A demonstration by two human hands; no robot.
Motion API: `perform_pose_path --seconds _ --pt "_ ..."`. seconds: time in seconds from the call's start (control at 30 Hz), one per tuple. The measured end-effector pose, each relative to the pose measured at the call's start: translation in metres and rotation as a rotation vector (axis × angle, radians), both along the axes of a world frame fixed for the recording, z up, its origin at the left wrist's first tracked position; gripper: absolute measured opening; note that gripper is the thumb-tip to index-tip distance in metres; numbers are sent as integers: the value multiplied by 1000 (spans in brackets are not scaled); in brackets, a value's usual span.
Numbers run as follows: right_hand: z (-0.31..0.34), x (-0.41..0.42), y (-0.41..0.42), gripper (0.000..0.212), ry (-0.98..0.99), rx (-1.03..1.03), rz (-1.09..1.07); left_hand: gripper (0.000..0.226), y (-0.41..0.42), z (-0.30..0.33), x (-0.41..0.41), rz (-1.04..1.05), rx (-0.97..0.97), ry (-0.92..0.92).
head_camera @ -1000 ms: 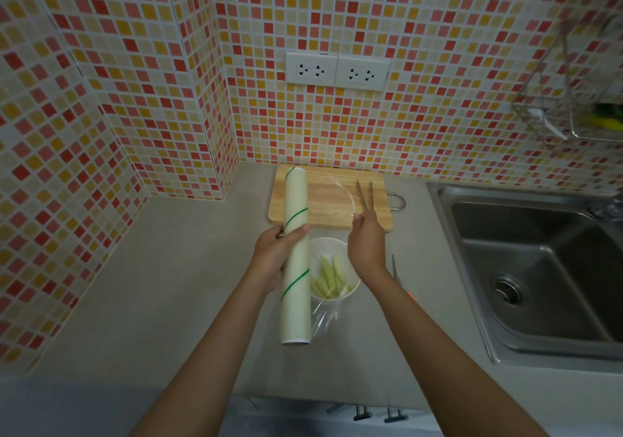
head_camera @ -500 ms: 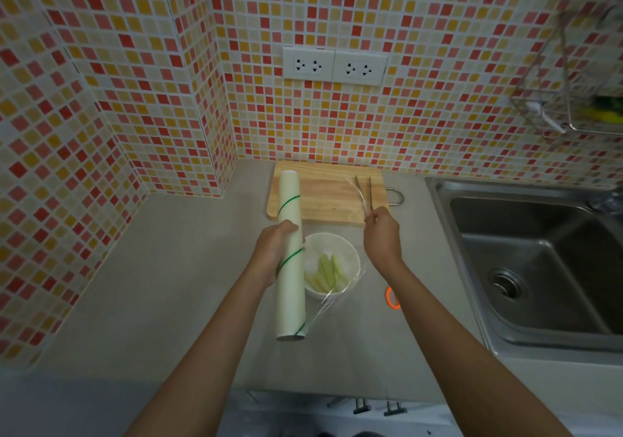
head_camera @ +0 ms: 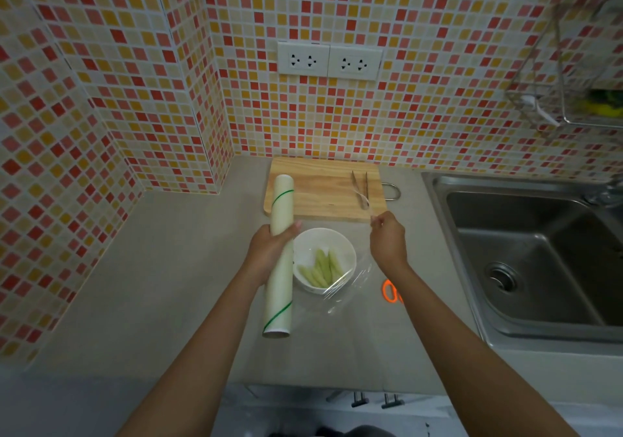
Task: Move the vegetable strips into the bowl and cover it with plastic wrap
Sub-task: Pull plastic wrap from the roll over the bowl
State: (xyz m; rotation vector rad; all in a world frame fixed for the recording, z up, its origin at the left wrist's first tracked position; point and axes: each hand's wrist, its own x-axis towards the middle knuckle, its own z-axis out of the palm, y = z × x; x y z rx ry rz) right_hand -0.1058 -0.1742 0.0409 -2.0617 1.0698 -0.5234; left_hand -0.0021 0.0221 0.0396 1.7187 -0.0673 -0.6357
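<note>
A white bowl (head_camera: 337, 237) holds several pale green vegetable strips (head_camera: 320, 266) and stands on the grey counter in front of the cutting board. My left hand (head_camera: 266, 251) grips a long white roll of plastic wrap (head_camera: 281, 281) just left of the bowl. My right hand (head_camera: 387, 237) is to the right of the bowl and pinches the free edge of the clear film (head_camera: 350, 285). The film stretches from the roll across the bowl's right side and sags onto the counter.
A wooden cutting board (head_camera: 323, 190) lies behind the bowl with metal tongs (head_camera: 360, 189) on it. Orange-handled scissors (head_camera: 391, 291) lie partly under my right forearm. A steel sink (head_camera: 532, 254) fills the right side. Tiled walls close the back and left.
My right hand has moved further right, drawing more film off the roll over the bowl. The roll and my left hand have stayed left of the bowl.
</note>
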Motion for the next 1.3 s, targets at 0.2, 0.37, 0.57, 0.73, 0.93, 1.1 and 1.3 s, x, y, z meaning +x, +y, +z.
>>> perform_pose_path --seconds 0.2,0.37,0.57,0.73,0.93,1.1,1.3 --pt "-10 -5 -4 24 20 24 -8 37 6 -8 8 52 61 -144" --pt "-14 -8 -11 25 25 37 0 31 4 -11 11 -1 91 -103" --pt "-23 -8 -13 24 35 33 20 48 6 -19 8 4 131 -122" --pt "-32 -7 -13 24 52 40 18 44 8 -28 10 11 160 -179" --pt "-48 -3 -13 26 108 31 21 33 8 -43 10 -9 157 -232" --pt "-62 -2 -13 26 152 14 21 23 7 -52 11 5 148 -230" --pt "-78 -3 -7 25 175 40 36 27 6 -60 12 -15 130 -212"
